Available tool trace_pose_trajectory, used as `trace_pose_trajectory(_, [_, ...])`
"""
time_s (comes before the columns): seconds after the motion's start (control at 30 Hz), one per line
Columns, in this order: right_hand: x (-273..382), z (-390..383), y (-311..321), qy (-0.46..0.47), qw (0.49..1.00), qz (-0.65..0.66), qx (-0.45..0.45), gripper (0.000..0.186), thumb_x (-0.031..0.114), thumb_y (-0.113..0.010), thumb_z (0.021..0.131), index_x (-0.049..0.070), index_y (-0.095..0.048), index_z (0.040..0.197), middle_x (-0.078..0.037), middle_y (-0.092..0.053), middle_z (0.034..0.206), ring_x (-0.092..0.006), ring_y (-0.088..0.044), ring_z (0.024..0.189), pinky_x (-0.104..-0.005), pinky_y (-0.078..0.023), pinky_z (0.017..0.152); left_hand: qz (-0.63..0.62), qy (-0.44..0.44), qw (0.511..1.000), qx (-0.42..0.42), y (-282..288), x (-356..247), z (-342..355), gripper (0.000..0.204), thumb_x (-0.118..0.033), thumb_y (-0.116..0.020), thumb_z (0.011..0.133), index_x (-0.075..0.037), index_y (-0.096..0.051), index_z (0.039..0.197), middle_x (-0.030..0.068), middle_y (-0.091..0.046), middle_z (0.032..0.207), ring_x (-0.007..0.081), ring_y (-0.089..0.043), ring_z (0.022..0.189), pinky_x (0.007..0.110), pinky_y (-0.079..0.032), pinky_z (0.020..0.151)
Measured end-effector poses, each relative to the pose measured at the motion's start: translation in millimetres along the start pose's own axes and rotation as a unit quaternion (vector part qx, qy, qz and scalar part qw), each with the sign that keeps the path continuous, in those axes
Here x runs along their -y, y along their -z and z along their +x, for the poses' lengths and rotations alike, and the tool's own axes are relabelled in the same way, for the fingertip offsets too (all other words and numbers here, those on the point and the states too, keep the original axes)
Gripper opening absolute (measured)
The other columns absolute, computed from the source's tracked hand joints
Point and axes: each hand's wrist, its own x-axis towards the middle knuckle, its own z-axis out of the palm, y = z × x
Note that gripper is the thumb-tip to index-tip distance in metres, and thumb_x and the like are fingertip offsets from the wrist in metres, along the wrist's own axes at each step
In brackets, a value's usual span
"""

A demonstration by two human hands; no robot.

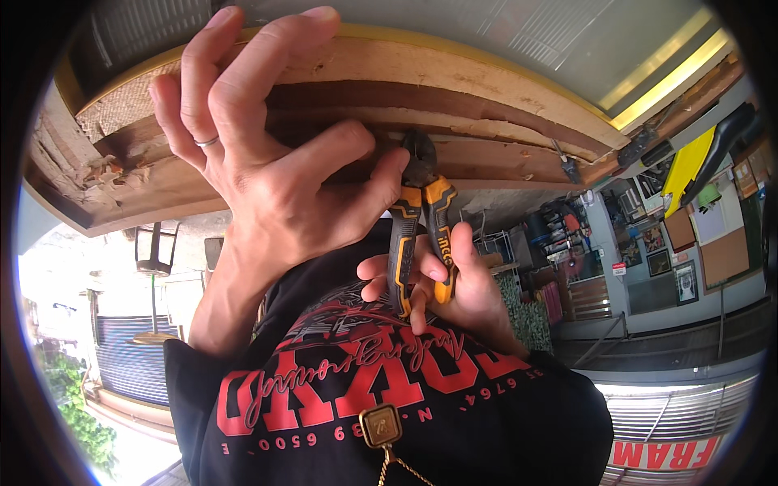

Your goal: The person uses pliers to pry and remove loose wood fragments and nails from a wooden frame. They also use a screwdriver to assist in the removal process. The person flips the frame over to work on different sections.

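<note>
- Right hand (454,283): fingers wrapped around the yellow-and-black handles of the pliers (417,219), squeezing them almost together.
- Pliers: long axis near vertical, dark head at 12 o'clock from the right hand, nose meeting the underside of the worn wooden beam (454,97).
- Left hand (267,138): fingers spread open, holding nothing, palm against the beam, thumb tip just beside the plier head at its 9 o'clock.
- The right hand alone carries the tool; whatever its nose grips is hidden.
</note>
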Motion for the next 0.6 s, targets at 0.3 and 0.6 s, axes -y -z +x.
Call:
trace_pose_trajectory(0.3, [15,-12,-29,-0.079,0.984,0.061,-0.148,0.068,0.069,-0.027,0.089,0.009,-0.041,0.059,-0.032,-0.052,0.117,-0.0472,-0.053,0.111,-0.0518,-0.059,0.057,-0.004,-0.002,1.0,0.01,0,1,2,0.018,-0.032,-0.079,0.055,-0.021,-0.067,0.062,0.0121,-0.046,0.131,0.0374,-0.036,0.121,0.046,-0.025,0.101])
trace_pose_trajectory(0.6, [22,-13,-41,-0.081,0.98,0.065,-0.171,0.07,0.07,-0.026,0.089,0.009,-0.038,0.054,-0.031,-0.056,0.107,-0.0439,-0.06,0.095,-0.0488,-0.059,0.048,-0.022,0.039,0.998,0.039,3,0,-4,0.012,-0.035,-0.075,0.06,-0.026,-0.068,0.065,0.0107,-0.047,0.127,0.0363,-0.035,0.118,0.044,-0.023,0.098])
